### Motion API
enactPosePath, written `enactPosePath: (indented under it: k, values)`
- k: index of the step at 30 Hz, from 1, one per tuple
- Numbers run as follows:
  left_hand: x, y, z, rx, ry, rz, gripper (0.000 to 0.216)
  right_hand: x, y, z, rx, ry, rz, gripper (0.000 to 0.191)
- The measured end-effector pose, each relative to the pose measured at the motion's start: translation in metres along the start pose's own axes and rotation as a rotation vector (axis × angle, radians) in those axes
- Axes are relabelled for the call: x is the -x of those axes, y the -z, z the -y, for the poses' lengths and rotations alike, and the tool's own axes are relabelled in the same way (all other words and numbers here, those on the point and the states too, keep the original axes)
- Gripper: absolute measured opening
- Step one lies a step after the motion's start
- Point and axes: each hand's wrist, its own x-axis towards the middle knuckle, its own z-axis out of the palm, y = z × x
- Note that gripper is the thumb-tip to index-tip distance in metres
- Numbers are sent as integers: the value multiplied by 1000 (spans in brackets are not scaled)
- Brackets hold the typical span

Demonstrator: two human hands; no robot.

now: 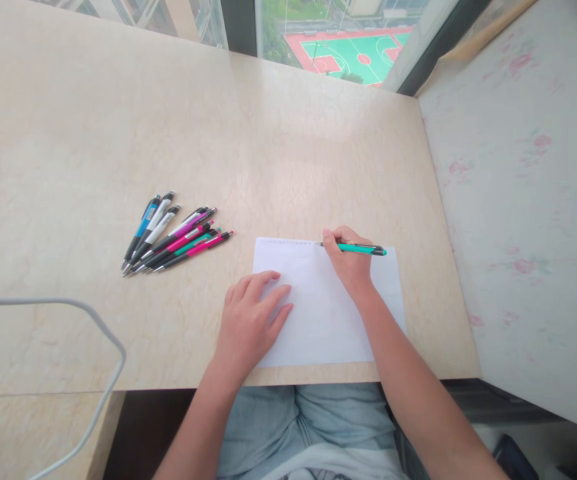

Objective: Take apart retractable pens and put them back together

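A white sheet of paper [326, 313] lies near the front edge of the stone-look counter, with one line of small writing along its top edge. My right hand [351, 260] is closed around a green pen [361, 249], whose tip meets the paper at the end of that line. The pen's clip end points right. My left hand [253, 313] rests flat on the sheet's left side, fingers spread, holding nothing. To the left lies a fanned bunch of pens [183, 240] in blue, white, purple, pink and green, all with black grips.
A grey cable [83, 307] curves across the counter [278, 167] at the lower left. On the right stands a flower-patterned wall [508, 200]. Behind the counter is a window [338, 40] with a sports court outside. My lap is below the front edge.
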Motion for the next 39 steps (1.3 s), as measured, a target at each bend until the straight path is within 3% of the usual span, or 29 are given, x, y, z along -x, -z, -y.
enactPosePath:
  k: [30,32,36,39]
  values:
    - [0,-1,1,10,7,-3,21,1,-2,1,17,-14,-13,37]
    - [0,-1,0,13,7,-8,21,1,0,-2,-62,-44,-50,40]
    - [1,-1,1,17,5,-14,20,-5,4,-8,-493,-216,-181,42]
    - [1,-1,1,20,8,-10,20,-11,7,-9,-701,-260,-192,40]
